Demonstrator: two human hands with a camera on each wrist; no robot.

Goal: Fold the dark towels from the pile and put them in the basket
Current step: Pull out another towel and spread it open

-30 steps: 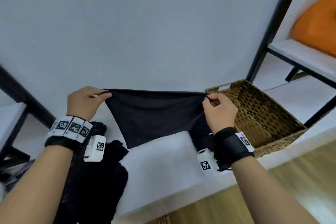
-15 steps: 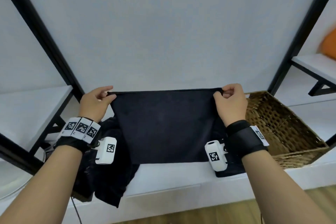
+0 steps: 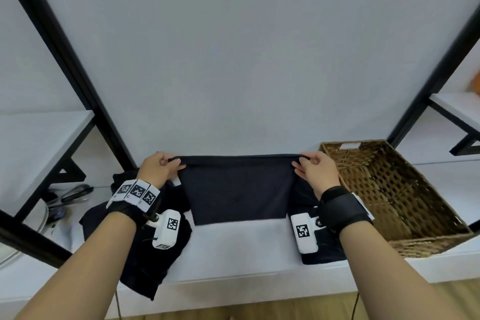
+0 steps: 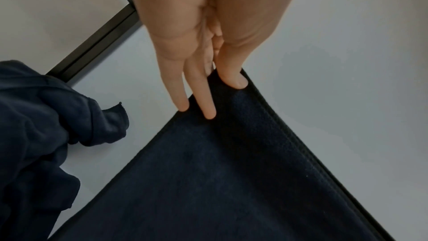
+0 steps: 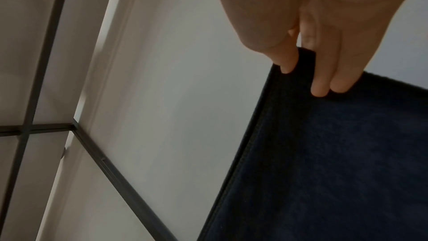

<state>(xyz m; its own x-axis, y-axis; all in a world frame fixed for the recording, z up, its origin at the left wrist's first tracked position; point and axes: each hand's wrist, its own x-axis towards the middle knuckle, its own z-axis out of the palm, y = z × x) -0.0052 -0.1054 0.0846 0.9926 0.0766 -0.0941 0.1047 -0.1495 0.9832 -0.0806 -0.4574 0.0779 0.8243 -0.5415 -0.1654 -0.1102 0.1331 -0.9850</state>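
A dark navy towel (image 3: 236, 189) hangs stretched flat between my two hands above the white shelf. My left hand (image 3: 158, 167) pinches its upper left corner, thumb on one side and fingers on the other (image 4: 203, 102). My right hand (image 3: 313, 167) pinches the upper right corner (image 5: 319, 80) the same way. The towel's lower edge reaches the shelf surface. The pile of dark towels (image 3: 145, 247) lies crumpled under my left wrist, also seen in the left wrist view (image 4: 41, 125). The wicker basket (image 3: 405, 218) stands to the right, with nothing visible inside.
A white wall (image 3: 233, 60) rises right behind the towel. Black frame posts (image 3: 65, 60) slant up on the left and right. Another dark cloth (image 3: 322, 254) lies under my right wrist. Cables and a round white object (image 3: 39, 218) sit at the far left. Wooden floor shows below the shelf edge.
The view swung left and the towel went from a slanted, narrowed hang to a flat, level spread. Both hands moved apart and lowered, keeping their pinch on the corners.
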